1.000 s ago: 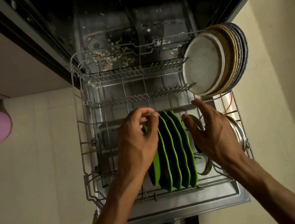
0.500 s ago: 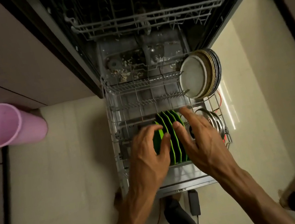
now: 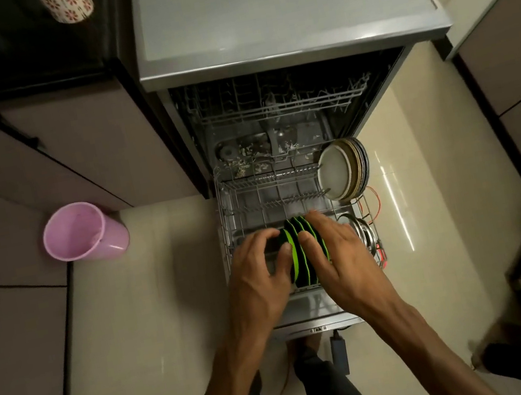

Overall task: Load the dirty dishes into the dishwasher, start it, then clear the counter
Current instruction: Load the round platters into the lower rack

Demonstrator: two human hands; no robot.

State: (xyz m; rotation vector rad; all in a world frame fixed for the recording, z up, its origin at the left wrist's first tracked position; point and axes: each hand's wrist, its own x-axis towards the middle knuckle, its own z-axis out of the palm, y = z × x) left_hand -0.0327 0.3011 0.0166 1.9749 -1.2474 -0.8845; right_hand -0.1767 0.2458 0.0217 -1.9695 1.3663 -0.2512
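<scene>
You're standing right at the open door of the dishwasher (image 3: 310,329), both arms reaching down over the pulled-out lower rack (image 3: 230,209). Your left hand (image 3: 258,274) is spreading over the near-left part of the rack, fingers relaxed & fairly straight, thumb lying against the outermost of the green plates (image 3: 295,254) — not clamping anything, just touching. Your right hand (image 3: 338,253) is lying on the other side of that row w/ fingers extended along the plates' right face, thumb resting on the rims; palm flat, no pinch that shows (fingertips are a bit blurred, so how hard they're pressing can't be told). The green plates are standing on edge in the front row, between your two hands.

Just right of your right hand, steel lids (image 3: 361,231) are sitting in the rack's right corner, partly hidden by your wrist. Further back, at the rack's far-right, a stack of round plates (image 3: 338,174) is leaning upright, pale one facing left. Beyond that, food bits are lying on the tub floor (image 3: 254,149), and the upper rack (image 3: 281,105) is sitting inside the machine.

Off to your left on the floor, a pink bin (image 3: 79,234) is standing beside the cabinets. Top-left, a floral cup (image 3: 66,3) is peeking in on the dark counter (image 3: 11,56).
</scene>
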